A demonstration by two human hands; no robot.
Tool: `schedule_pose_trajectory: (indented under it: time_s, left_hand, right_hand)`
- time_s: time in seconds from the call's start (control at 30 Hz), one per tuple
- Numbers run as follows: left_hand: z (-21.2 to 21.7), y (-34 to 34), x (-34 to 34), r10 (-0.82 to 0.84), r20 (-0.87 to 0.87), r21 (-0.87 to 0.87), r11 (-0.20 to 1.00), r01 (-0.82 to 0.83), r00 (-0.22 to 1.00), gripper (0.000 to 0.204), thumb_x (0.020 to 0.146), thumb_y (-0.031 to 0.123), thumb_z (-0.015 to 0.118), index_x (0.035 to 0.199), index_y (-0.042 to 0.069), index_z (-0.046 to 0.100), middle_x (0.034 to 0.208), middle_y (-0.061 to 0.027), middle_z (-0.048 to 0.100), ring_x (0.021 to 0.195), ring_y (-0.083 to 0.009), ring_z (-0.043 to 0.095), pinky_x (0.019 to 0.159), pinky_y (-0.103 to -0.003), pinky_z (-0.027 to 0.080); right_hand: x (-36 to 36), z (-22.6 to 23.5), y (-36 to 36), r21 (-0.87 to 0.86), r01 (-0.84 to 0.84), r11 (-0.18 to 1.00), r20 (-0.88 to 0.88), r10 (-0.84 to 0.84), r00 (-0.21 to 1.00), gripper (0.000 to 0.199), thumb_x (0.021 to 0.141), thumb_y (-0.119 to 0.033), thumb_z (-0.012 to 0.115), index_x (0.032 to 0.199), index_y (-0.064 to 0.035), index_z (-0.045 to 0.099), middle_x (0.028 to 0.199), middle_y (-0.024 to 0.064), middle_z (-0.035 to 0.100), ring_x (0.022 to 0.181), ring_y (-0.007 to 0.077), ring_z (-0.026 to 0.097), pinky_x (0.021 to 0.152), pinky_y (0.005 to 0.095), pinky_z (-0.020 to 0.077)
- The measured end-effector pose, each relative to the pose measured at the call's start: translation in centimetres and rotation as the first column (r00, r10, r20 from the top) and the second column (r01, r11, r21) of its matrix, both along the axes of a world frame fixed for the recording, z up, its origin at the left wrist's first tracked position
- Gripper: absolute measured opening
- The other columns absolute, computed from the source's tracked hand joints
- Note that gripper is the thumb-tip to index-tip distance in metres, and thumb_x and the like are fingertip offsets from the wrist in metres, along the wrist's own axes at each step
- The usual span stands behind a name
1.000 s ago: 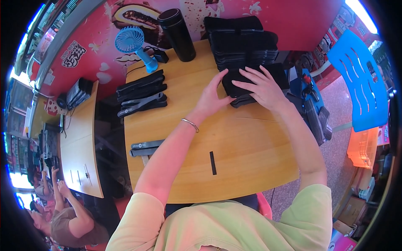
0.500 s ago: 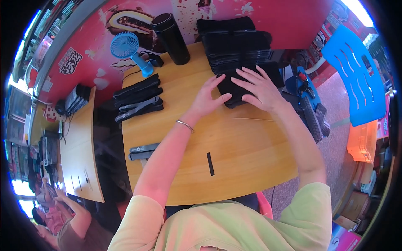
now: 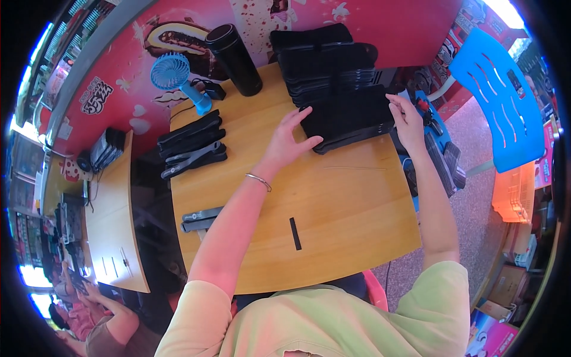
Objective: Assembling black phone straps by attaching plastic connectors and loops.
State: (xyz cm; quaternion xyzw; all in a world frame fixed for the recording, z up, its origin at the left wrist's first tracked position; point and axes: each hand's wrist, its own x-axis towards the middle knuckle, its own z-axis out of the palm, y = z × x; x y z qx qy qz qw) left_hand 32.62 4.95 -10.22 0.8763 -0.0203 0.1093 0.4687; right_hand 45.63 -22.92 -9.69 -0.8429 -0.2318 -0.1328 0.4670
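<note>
A low stack of flat, black fabric pieces (image 3: 345, 116), which look like folded socks, lies at the far middle of the table, between my hands. My left hand (image 3: 287, 138) is at its left end, thumb and fingers spread apart around the corner. At the opposite end is my right hand (image 3: 408, 123), its fingers stretched out along the stack's right edge. Neither hand is closed around anything. Directly behind stands a taller pile of similar black pieces (image 3: 327, 62).
To the left on the wooden table (image 3: 339, 238) are a blue fan (image 3: 172, 74), a black tumbler (image 3: 234, 59), more black and grey pieces (image 3: 191, 143), grey folded pieces (image 3: 201, 218) and a short black strip (image 3: 295, 234). A blue chair (image 3: 499, 101) stands right. Other people sit lower left.
My right hand has moved off the top of the low stack to its right end, uncovering the upper piece. My left hand stays at the left end. The view has shifted slightly.
</note>
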Motion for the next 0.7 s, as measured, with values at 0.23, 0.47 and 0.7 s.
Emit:
schedule_pose_trajectory:
  time_s: [0.23, 0.47, 0.7]
  left_hand:
    - [0.1, 0.0, 0.0, 0.005, 0.032, 0.009, 1.0, -0.005, 0.999, 0.071, 0.072, 0.03, 0.078, 0.133, 0.012, 0.048, 0.139, -0.0257, 0.039, 0.133, -0.0345, 0.035, 0.108, -0.04, 0.032]
    - [0.0, -0.1, 0.2, 0.02, 0.049, 0.052, 0.998, -0.023, 0.999, 0.069, 0.071, 0.029, 0.078, 0.131, 0.012, 0.05, 0.138, -0.0253, 0.041, 0.132, -0.0342, 0.036, 0.108, -0.039, 0.032]
    - [0.3, -0.2, 0.2, 0.012, 0.046, 0.046, 0.999, -0.014, 0.999, 0.068, 0.072, 0.026, 0.077, 0.132, 0.012, 0.048, 0.139, -0.0232, 0.04, 0.133, -0.0333, 0.035, 0.108, -0.039, 0.032]
  right_hand:
    - [0.6, 0.4, 0.6, -0.045, 0.052, 0.998, 0.017, -0.051, 0.999, 0.026, 0.084, -0.014, 0.066, 0.11, -0.0122, 0.063, 0.097, 0.0069, 0.063, 0.08, 0.0174, 0.06, 0.073, 0.0285, 0.0482]
    - [1.4, 0.5, 1.0, -0.049, 0.05, 0.998, -0.032, -0.052, 0.998, 0.024, 0.083, -0.015, 0.067, 0.107, -0.0122, 0.064, 0.096, 0.0084, 0.062, 0.079, 0.0191, 0.061, 0.073, 0.0301, 0.0493]
    - [0.5, 0.3, 0.7, -0.131, 0.079, 0.988, -0.015, -0.082, 0.997, 0.024, 0.083, -0.01, 0.066, 0.107, -0.0075, 0.064, 0.093, 0.0059, 0.062, 0.077, 0.013, 0.057, 0.071, 0.0255, 0.0473]
